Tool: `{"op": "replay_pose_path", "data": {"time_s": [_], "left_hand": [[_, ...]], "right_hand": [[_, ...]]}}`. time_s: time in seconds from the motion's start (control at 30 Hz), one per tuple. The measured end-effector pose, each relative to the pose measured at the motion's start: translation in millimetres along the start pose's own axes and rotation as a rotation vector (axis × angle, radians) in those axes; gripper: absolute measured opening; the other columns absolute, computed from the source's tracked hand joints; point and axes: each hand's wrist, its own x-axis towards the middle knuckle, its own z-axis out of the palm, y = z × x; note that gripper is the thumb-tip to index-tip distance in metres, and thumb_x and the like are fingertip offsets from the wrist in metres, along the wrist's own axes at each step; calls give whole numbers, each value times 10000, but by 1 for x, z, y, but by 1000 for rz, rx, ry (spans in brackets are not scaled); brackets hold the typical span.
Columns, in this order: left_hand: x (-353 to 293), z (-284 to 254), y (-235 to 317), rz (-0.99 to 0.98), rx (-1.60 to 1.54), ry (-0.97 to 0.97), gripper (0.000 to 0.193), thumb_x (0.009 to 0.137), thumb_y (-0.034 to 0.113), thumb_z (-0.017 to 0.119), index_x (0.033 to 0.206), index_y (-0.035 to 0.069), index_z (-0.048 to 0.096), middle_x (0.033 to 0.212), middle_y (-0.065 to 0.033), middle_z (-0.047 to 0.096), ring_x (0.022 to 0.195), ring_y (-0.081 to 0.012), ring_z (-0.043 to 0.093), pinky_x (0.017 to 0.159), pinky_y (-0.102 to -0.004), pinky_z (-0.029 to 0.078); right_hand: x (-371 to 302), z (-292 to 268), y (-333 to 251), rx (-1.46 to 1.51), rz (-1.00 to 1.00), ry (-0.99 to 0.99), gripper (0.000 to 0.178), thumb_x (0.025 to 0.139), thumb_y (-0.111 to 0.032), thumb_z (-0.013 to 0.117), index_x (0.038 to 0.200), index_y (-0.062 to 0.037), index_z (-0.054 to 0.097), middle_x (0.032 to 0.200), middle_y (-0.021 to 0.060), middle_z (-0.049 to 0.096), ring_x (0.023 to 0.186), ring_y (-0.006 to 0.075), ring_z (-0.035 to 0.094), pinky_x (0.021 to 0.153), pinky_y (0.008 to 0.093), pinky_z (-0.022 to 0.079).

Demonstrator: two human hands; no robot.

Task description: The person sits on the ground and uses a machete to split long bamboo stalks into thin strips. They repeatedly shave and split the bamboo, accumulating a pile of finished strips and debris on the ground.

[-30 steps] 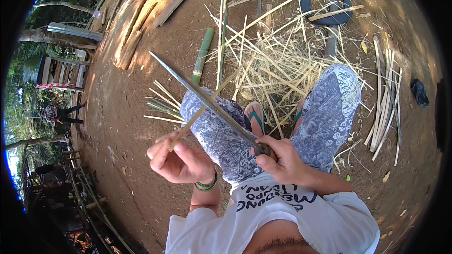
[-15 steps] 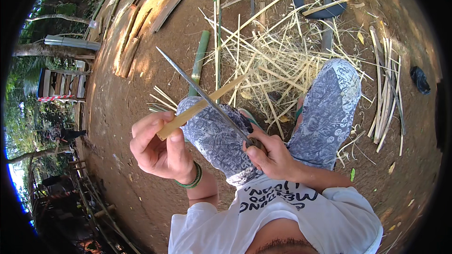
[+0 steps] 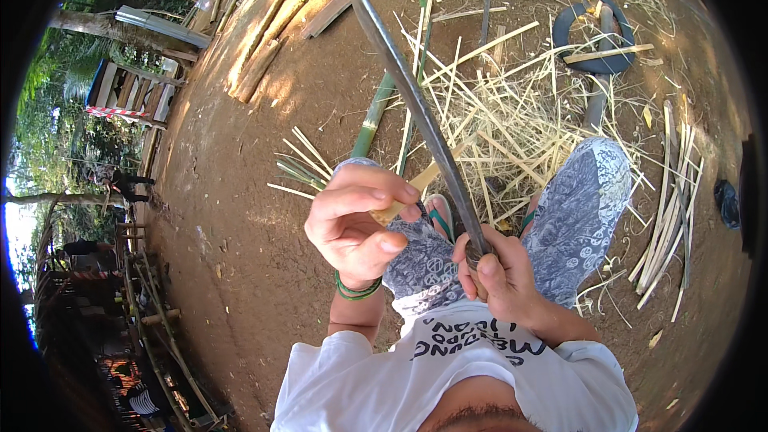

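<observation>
In my right hand (image 3: 504,276) is the handle of a long-bladed machete (image 3: 424,112), its dark blade slanting up and away to the left. My left hand (image 3: 344,224), with a green band at the wrist, holds a pale bamboo strip (image 3: 426,176) by its near end. The thumb looks slightly apart from it. Part of the strip lies behind the fingers, and its far part passes behind the blade; whether the two touch I cannot tell. Both hands are over my lap, between my knees in patterned trousers (image 3: 580,208).
Beyond my feet lies a heap of bamboo strips and shavings (image 3: 512,120). A green bamboo piece (image 3: 372,120) lies left of it, a black ring (image 3: 564,32) at the far right. More strips (image 3: 668,208) and a black plastic bag (image 3: 726,202) lie right. Distant people stand at far left.
The machete has swung to point more away from me, its blade higher. My left hand has moved right, nearer the blade, bringing the bamboo strip with it. The view has shifted a little.
</observation>
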Motion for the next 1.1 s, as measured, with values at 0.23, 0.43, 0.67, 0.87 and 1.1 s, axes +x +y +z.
{"op": "replay_pose_path", "data": {"time_s": [0.23, 0.43, 0.67, 0.87, 1.1], "left_hand": [[-1, 16, 8, -134, -235, -6, 298, 896, 176, 743, 1054, -48, 628, 1007, -201, 660, 821, -199, 663, 714, -310, 551], [-3, 27, 12, -226, -148, -37, 329, 888, 274, 752, 978, -7, 606, 887, -168, 633, 766, -209, 642, 644, -286, 511], [-5, 46, 2, -182, -225, -147, 305, 940, 370, 665, 959, 73, 597, 864, -107, 658, 837, -216, 551, 845, -396, 428], [-12, 60, 5, -372, -518, -167, 351, 949, 405, 651, 969, 68, 559, 825, -76, 575, 733, -158, 497, 673, -315, 395], [-22, 73, 5, -366, -577, -169, 419, 924, 439, 671, 966, 32, 581, 857, -86, 587, 818, -185, 510, 678, -314, 406]], "right_hand": [[-9, -1, -38, -71, -71, -46, 559, 1004, -553, 482, 981, -3, 578, 557, 4, 520, 479, 78, 504, 480, 247, 383], [-19, -2, -58, -59, -61, -132, 562, 1010, -558, 460, 1000, -8, 579, 550, -4, 516, 476, 71, 507, 469, 239, 378], [-34, -1, -73, -36, -5, -139, 694, 1014, -589, 402, 1270, 48, 503, 544, 13, 525, 466, 76, 510, 460, 246, 382], [-43, 6, -81, -158, -154, -12, 866, 1014, -588, 391, 1531, 78, 195, 605, 44, 583, 480, 75, 533, 469, 236, 402], [-52, 6, -76, -114, -107, -13, 866, 1014, -609, 336, 1550, 46, 154, 565, 28, 531, 444, 55, 478, 417, 235, 308]]}}
